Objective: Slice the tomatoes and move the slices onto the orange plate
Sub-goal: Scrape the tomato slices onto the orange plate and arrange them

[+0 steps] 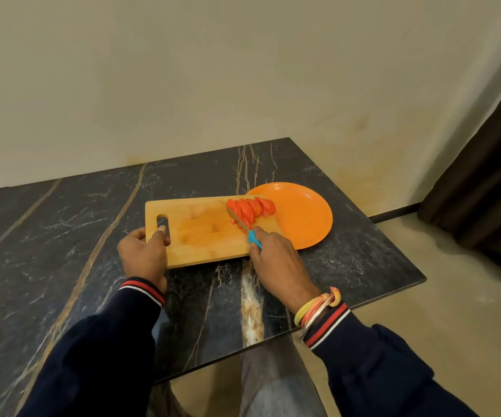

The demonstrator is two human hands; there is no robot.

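slices heaped at board's end, knife laid against them

- bench (pixel 62 236): dark marble-look top with pale and gold veins, set into a corner against a cream wall (pixel 183 85).
- cutting board (pixel 201 233): wooden, lying lengthwise across the bench. its right end overlaps the left rim of the orange plate (pixel 306 218). cannot tell whether that end rests on the rim or is raised just above it.
- tomato slices (pixel 250 210): a red, leaning row at the right end of the board, nearest the plate. none lie on the plate itself.
- left hand (pixel 143 254): grips the board's left end, fingers curled round the edge, one fingertip showing in the slot (pixel 162 228).
- right hand (pixel 276 260): closed round the turquoise handle of the knife (pixel 243 225). the blade points away from the person and lies flat-side against the left flank of the slices, touching them.
- right wrist carries yellow and orange threads (pixel 318 307). both sleeves are dark navy with red-and-white cuffs.
- dark curtain (pixel 484 176) hangs at far right, beyond the bench.
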